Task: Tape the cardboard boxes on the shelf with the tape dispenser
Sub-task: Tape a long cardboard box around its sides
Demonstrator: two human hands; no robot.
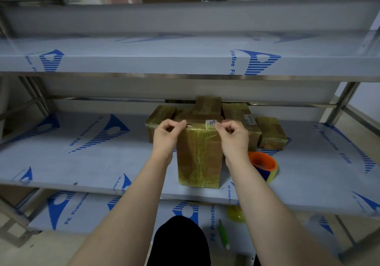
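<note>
A tall cardboard box [199, 154] wrapped in yellowish clear tape stands near the front of the middle shelf [82, 163]. My left hand [167, 136] and my right hand [233, 137] each pinch an end of a clear tape strip [200, 126] stretched across the box's top front edge. A white label sits on the box top. The orange tape dispenser [264, 164] with its tape roll lies on the shelf just right of the box, untouched.
Several more taped boxes [271, 132] sit behind and right of the tall one. The upper shelf [144, 60] overhangs closely. On the lower shelf lie a crumpled wad of yellow tape [236, 213] and a green tool [223, 235].
</note>
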